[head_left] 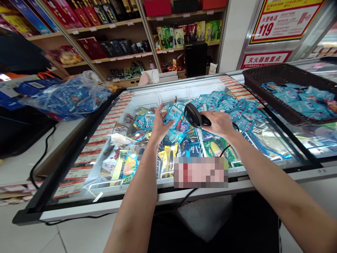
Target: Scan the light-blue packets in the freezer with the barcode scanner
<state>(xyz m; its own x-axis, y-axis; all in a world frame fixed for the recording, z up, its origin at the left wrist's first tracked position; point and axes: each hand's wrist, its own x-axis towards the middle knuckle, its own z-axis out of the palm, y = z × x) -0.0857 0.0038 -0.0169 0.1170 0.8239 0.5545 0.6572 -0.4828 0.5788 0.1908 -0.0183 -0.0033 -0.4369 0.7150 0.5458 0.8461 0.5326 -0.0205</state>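
My right hand [218, 123] is wrapped round the handle of a black barcode scanner [193, 115], its head tilted to the left. Facing it, my left hand [161, 123] has thumb and fingers spread apart at the left edge of a light blue packet [174, 114] with a barcode on it. The thumb appears to touch the packet's lower edge. Another blue packet [149, 121] lies just left of this hand. More blue packets [244, 109] are heaped on the freezer's glass top, behind and right of the scanner.
The glass-topped chest freezer [86, 196] holds ice creams in wire baskets. A dark woven basket [263, 75] of blue packets stands at right, a clear plastic bag [79, 93] of packets at left. Shelves of goods [110, 26] line the back. The scanner's black cable [223, 151] runs toward me.
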